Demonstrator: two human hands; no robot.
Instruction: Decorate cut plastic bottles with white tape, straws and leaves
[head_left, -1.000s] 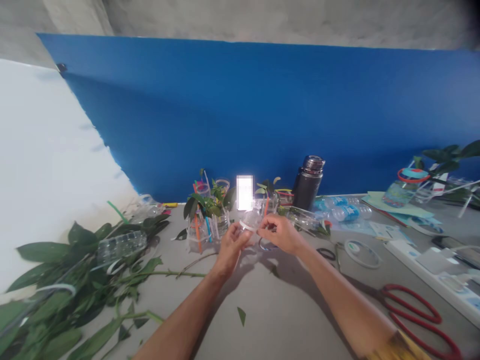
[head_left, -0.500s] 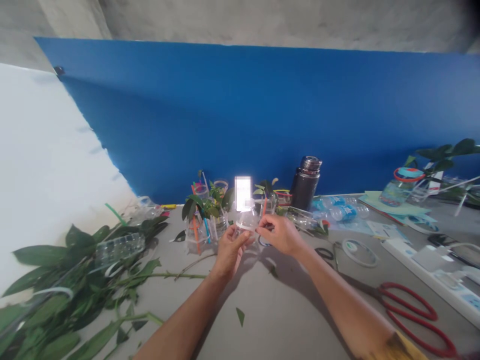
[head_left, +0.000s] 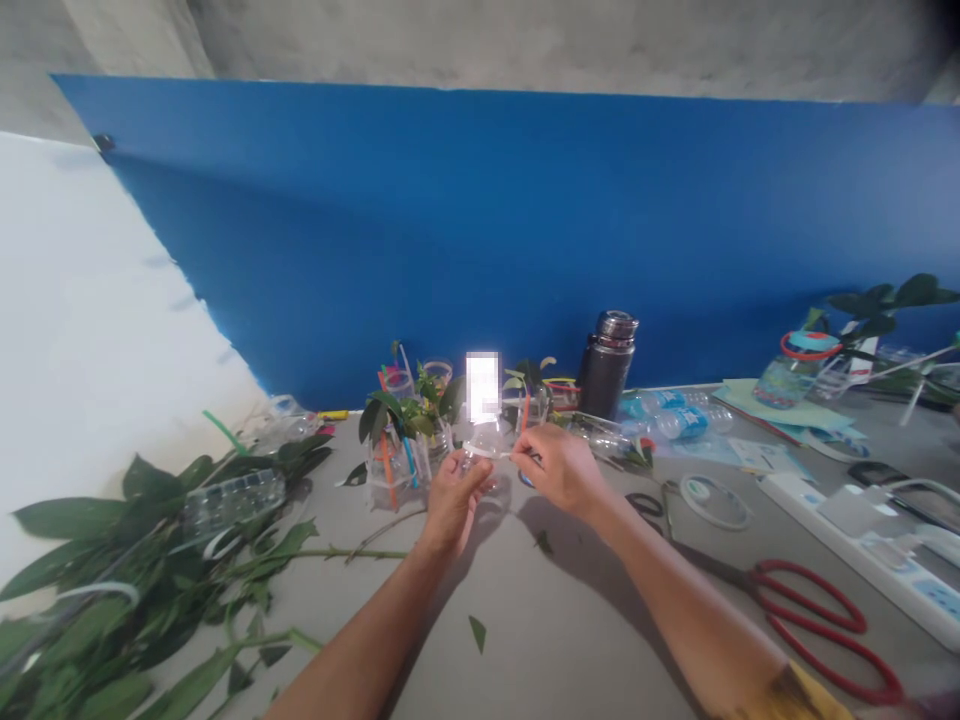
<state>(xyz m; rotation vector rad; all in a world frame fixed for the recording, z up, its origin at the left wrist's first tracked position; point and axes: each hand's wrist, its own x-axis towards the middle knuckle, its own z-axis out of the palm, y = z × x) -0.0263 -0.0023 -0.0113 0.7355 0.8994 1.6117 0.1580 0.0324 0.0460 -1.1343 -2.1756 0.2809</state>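
My left fingers (head_left: 477,474) gripped the clear plastic container (head_left: 486,438) just beyond them, its white strip (head_left: 491,455) lying leftward of my right fingers (head_left: 528,442), which pinched its end.

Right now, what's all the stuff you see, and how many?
Plastic piece: one, clear, middle
Leafy cups: several, clear and green, back middle
Bright rectangle: one, white, back
Flask: one, dark, back
Labelled bottles: two, clear and blue, right
Lidded jar: one, clear, far right
Papers: several, pale, right
Power strip: one, white, right
Ring: one, white, right
Scissors: one, red-handled, front right
Ridged bottle: one, clear, left
Leafy branches: several, green, left
Panel: one, blue, back
Table: one, grey, underneath
The rest: too blurry
Left hand: one, bare, holding plastic piece
Right hand: one, bare, beside it
Sleeve: one, yellow, front right
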